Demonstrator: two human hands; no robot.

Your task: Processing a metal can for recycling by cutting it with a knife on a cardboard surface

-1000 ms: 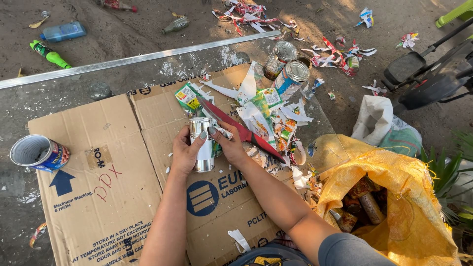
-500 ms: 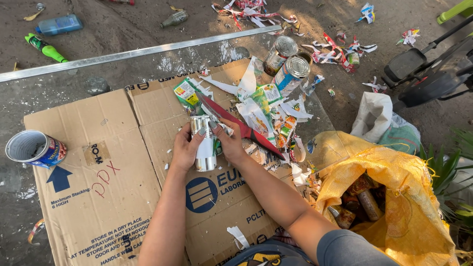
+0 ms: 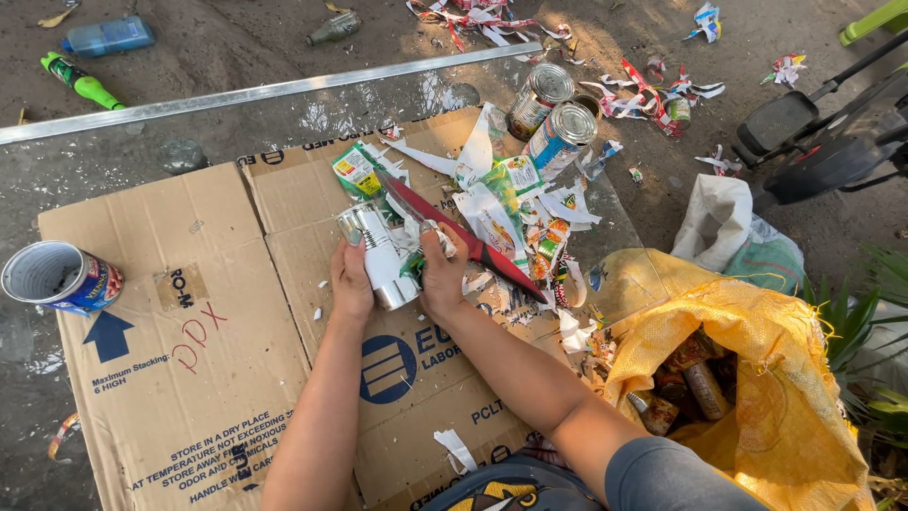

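A bare silver tin can [image 3: 382,257] lies on its side on the flattened cardboard [image 3: 218,378]. My left hand [image 3: 348,280] rests against the can's left side and grips it. My right hand [image 3: 441,273] is on the can's right side, and its fingers close around a knife with a red handle [image 3: 452,235] that slants across the can's top toward the upper left. A scrap of green label sticks out between the can and my right hand. Torn paper labels [image 3: 501,213] lie heaped just beyond my hands.
Two labelled tin cans [image 3: 553,118] lie behind the label heap. An open can [image 3: 59,277] sits on the cardboard's left edge. A yellow sack [image 3: 747,378] with cans stands at the right. A metal bar [image 3: 255,93], bottles [image 3: 104,38] and litter lie on the dirt beyond.
The can has tilted and slid slightly toward me between my hands. The knife blade now lies across its upper end, and more of the bare metal shows.
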